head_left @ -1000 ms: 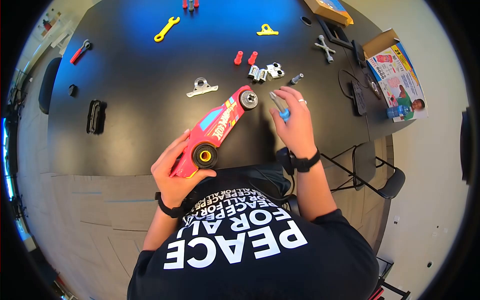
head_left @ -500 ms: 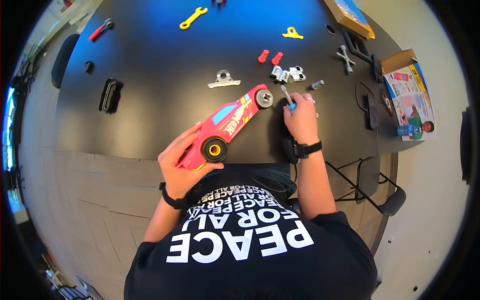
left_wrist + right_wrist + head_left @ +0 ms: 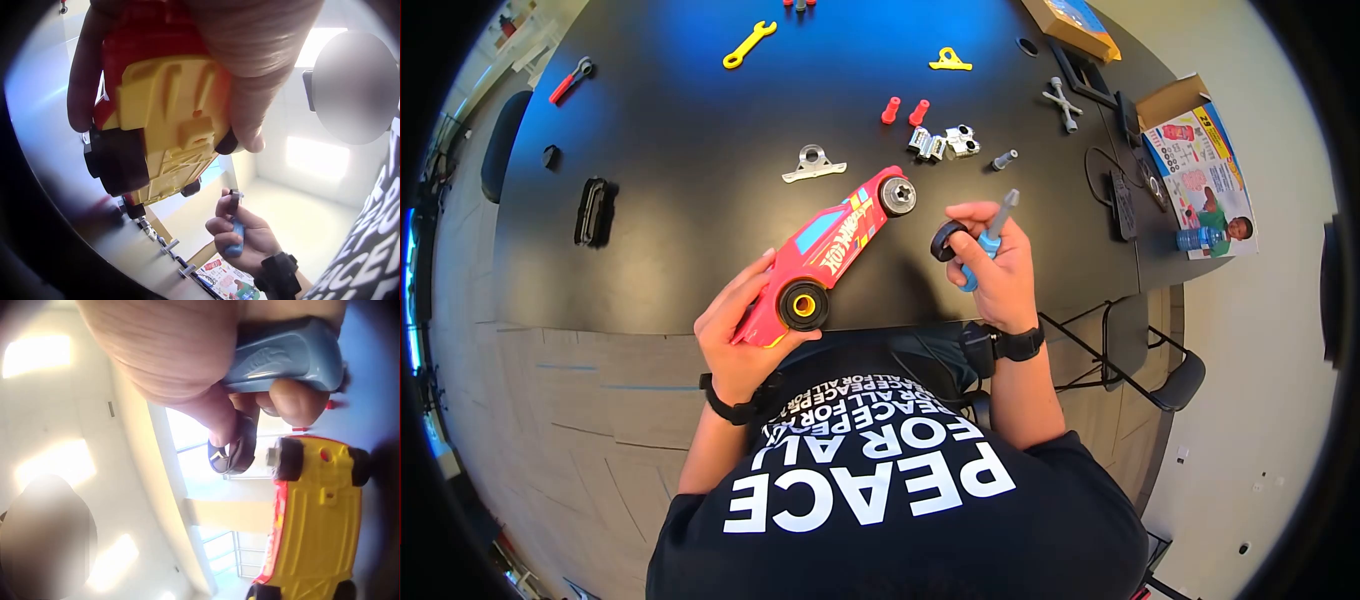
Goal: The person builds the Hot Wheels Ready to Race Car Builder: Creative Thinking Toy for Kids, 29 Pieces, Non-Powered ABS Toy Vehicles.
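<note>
A red toy race car (image 3: 825, 245) with a yellow underside (image 3: 175, 119) is gripped at its rear end by my left hand (image 3: 728, 318). Its rear wheel (image 3: 804, 304) is black with a yellow hub, and the front wheel (image 3: 897, 194) shows a grey hub. To the right of the car, my right hand (image 3: 1008, 278) pinches a black toy tyre (image 3: 945, 242) between thumb and finger. The same hand keeps a toy screwdriver in its palm, blue handle (image 3: 281, 359) under the fingers and grey shaft (image 3: 1007, 208) pointing away from the body.
Beyond the car lie a silver bracket (image 3: 812, 165), silver engine parts (image 3: 945, 143), two red pegs (image 3: 905, 111) and a grey peg (image 3: 1004, 159). Farther off are a yellow wrench (image 3: 750, 45) and a grey cross wrench (image 3: 1062, 105). A printed box (image 3: 1200, 180) stands at the right.
My right hand reached toward the table with the screwdriver, then came back with the black tyre between thumb and finger, the screwdriver still held. My left hand keeps its grip on the car.
</note>
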The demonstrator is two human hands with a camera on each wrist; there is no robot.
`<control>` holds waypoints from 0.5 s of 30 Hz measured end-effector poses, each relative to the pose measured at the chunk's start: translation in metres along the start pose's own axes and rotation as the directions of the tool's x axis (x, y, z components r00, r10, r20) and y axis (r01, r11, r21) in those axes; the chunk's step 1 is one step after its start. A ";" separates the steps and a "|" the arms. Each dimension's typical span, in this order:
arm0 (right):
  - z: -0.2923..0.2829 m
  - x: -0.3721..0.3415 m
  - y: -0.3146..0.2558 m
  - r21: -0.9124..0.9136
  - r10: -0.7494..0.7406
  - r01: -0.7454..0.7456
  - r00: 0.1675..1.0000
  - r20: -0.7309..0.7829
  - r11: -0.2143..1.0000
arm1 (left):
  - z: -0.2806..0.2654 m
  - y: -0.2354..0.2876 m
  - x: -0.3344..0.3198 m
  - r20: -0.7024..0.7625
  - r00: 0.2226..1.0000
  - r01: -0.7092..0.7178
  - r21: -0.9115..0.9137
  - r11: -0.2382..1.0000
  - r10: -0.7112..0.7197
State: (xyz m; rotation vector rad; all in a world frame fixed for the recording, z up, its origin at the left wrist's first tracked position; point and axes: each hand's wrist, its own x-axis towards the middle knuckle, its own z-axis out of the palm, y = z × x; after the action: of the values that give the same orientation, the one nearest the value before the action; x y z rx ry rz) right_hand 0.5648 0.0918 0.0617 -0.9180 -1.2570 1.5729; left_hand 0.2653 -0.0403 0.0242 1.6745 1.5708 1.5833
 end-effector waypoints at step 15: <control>0.092 0.008 -0.052 -0.122 0.238 -0.213 0.939 0.247 0.969 | 0.001 0.017 0.007 -0.017 0.999 0.045 -0.020 0.999 -0.045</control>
State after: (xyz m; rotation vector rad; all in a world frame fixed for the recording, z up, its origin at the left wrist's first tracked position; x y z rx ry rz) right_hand 0.4873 0.0749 0.1318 -0.9648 -1.4597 1.8770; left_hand 0.2722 -0.0392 0.0412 1.6085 1.5853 1.5893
